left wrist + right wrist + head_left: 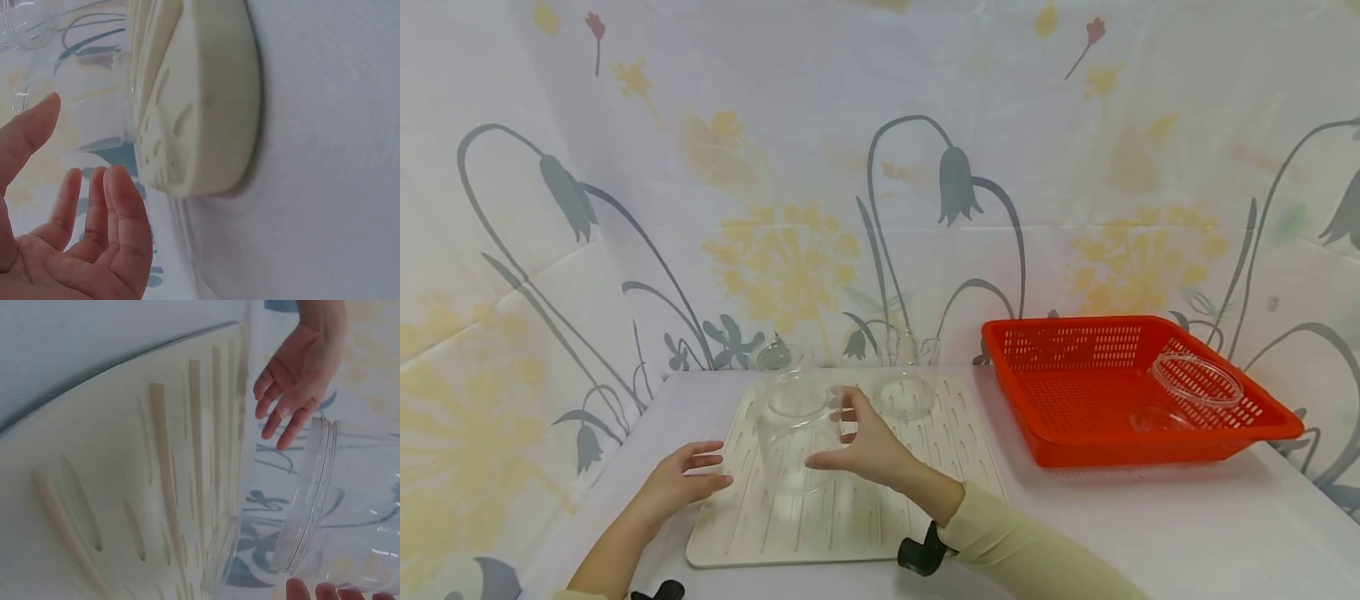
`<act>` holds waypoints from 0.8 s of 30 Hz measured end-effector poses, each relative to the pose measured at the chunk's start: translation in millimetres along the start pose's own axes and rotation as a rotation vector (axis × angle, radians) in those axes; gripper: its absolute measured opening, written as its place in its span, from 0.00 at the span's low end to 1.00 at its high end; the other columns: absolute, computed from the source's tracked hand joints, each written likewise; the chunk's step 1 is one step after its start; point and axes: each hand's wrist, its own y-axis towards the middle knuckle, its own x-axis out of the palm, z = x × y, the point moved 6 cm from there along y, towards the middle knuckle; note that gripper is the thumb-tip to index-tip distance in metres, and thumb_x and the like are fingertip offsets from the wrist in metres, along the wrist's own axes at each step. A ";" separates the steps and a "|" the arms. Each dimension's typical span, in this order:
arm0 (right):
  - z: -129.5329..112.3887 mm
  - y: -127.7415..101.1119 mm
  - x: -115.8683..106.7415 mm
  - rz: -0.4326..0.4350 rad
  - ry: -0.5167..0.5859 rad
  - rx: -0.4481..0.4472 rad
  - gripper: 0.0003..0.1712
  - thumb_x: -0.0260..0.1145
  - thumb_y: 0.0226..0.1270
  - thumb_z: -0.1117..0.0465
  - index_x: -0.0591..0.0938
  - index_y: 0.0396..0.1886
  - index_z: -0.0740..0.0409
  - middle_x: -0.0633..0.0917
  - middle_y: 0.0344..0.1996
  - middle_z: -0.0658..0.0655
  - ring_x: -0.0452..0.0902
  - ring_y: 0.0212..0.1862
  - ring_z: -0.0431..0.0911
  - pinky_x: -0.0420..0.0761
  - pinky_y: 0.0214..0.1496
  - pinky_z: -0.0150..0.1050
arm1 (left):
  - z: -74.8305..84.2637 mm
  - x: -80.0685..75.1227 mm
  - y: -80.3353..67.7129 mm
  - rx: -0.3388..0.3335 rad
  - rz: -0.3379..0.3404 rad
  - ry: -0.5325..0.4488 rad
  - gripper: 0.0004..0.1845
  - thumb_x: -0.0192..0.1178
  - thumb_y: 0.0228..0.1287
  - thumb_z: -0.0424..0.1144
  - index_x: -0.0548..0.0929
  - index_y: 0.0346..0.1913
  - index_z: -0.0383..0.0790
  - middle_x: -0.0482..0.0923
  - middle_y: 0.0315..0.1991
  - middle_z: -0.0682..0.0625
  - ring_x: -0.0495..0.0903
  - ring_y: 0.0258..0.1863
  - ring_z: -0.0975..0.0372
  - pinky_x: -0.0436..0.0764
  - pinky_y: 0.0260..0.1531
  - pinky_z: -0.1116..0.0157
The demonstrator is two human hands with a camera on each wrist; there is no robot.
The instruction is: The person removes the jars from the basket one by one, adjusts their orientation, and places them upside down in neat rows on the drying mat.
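On the cream drying mat (865, 525) stands a clear plastic jar (790, 454), and my right hand (838, 433) grips its right side with thumb and curled fingers. In the right wrist view the jar (331, 500) is seen mouth-on above the mat (125, 475), with my fingertips (315, 592) under its wall. My left hand (715, 471) lies open by the mat's left edge, fingers straight, a little short of the jar. It appears with spread fingers in the left wrist view (75, 206) and across the mat in the right wrist view (294, 381).
Two more clear containers (793, 392) (906, 392) stand at the back of the mat. A red perforated basket (1075, 450) sits to the right with a clear lid (1198, 379) and a small clear piece (1157, 419) inside. A floral cloth backs the white table.
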 end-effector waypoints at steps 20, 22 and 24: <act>25.0 18.8 53.8 -0.033 0.008 0.022 0.50 0.79 0.41 0.63 0.62 0.64 0.57 0.70 0.57 0.52 0.67 0.59 0.51 0.74 0.53 0.38 | -24.3 -11.3 5.4 -0.118 -0.171 0.012 0.33 0.63 0.50 0.23 0.62 0.59 0.17 0.72 0.47 0.34 0.77 0.39 0.56 0.81 0.38 0.59; 27.3 20.3 57.9 -0.032 -0.009 0.043 0.50 0.80 0.40 0.62 0.62 0.64 0.56 0.70 0.57 0.52 0.67 0.59 0.50 0.74 0.53 0.39 | -26.7 -10.9 5.0 -0.138 -0.179 0.002 0.32 0.62 0.50 0.22 0.63 0.59 0.17 0.73 0.47 0.36 0.77 0.38 0.58 0.81 0.37 0.60; 28.1 21.6 61.5 -0.042 -0.020 0.054 0.51 0.80 0.40 0.62 0.62 0.65 0.57 0.69 0.58 0.53 0.67 0.60 0.50 0.74 0.54 0.41 | -28.6 -10.9 4.4 -0.155 -0.182 -0.001 0.32 0.62 0.50 0.22 0.63 0.59 0.17 0.74 0.47 0.37 0.78 0.37 0.58 0.81 0.36 0.60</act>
